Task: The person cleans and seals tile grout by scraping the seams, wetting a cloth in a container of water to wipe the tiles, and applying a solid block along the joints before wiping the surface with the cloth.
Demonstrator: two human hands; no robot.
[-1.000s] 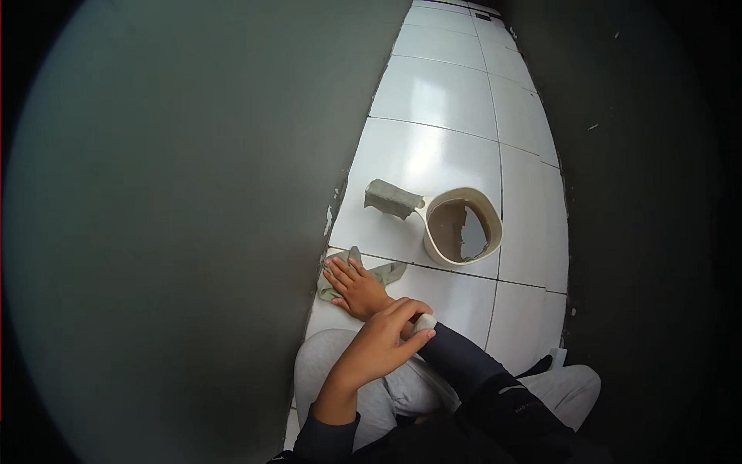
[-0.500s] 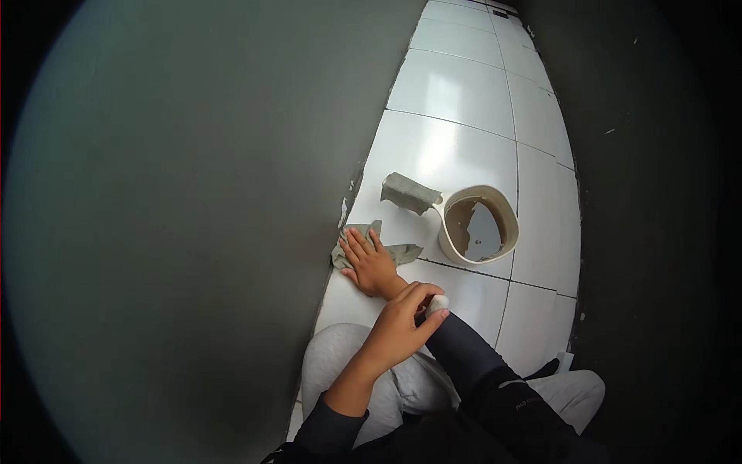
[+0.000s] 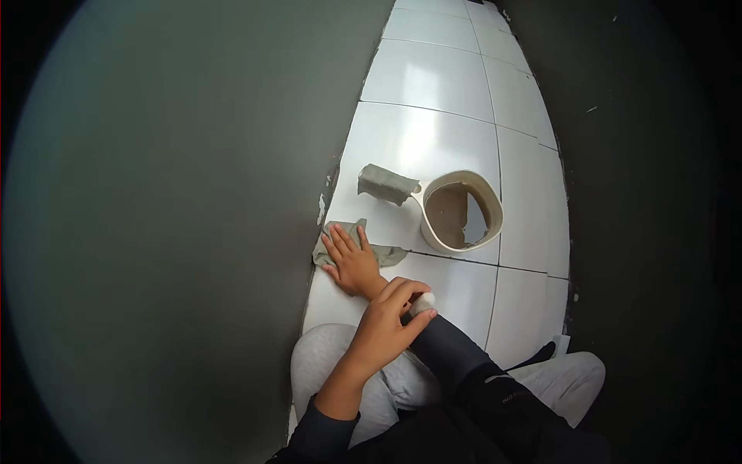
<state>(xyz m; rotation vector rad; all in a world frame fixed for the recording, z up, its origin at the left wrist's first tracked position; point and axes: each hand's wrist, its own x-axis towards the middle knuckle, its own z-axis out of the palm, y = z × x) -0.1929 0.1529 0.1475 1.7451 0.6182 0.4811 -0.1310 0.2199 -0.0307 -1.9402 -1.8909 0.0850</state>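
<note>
My right hand (image 3: 352, 259) lies flat with spread fingers on a grey-green cloth (image 3: 389, 257), at the left edge of the white tiled floor, against the dark wall. Crossing over that wrist, my left hand (image 3: 386, 321) pinches a small whitish object (image 3: 425, 302) between thumb and fingers, beside the right sleeve; most of the object is hidden. Beyond my hands a cream dipper (image 3: 427, 232) stands upright, holding murky brown liquid. A folded grey-green cloth (image 3: 388, 184) drapes over its handle, which points left.
A dark grey wall (image 3: 178, 232) rises along the left, and another dark surface (image 3: 641, 232) borders the tiles on the right. My crossed legs in light grey trousers (image 3: 321, 359) are at the bottom. A small pale object (image 3: 562, 345) lies by the right knee.
My right hand and the cloth under it have slid forward along the wall edge, across the tile joint. My left hand has moved along with the right wrist. The camera view has shifted slightly.
</note>
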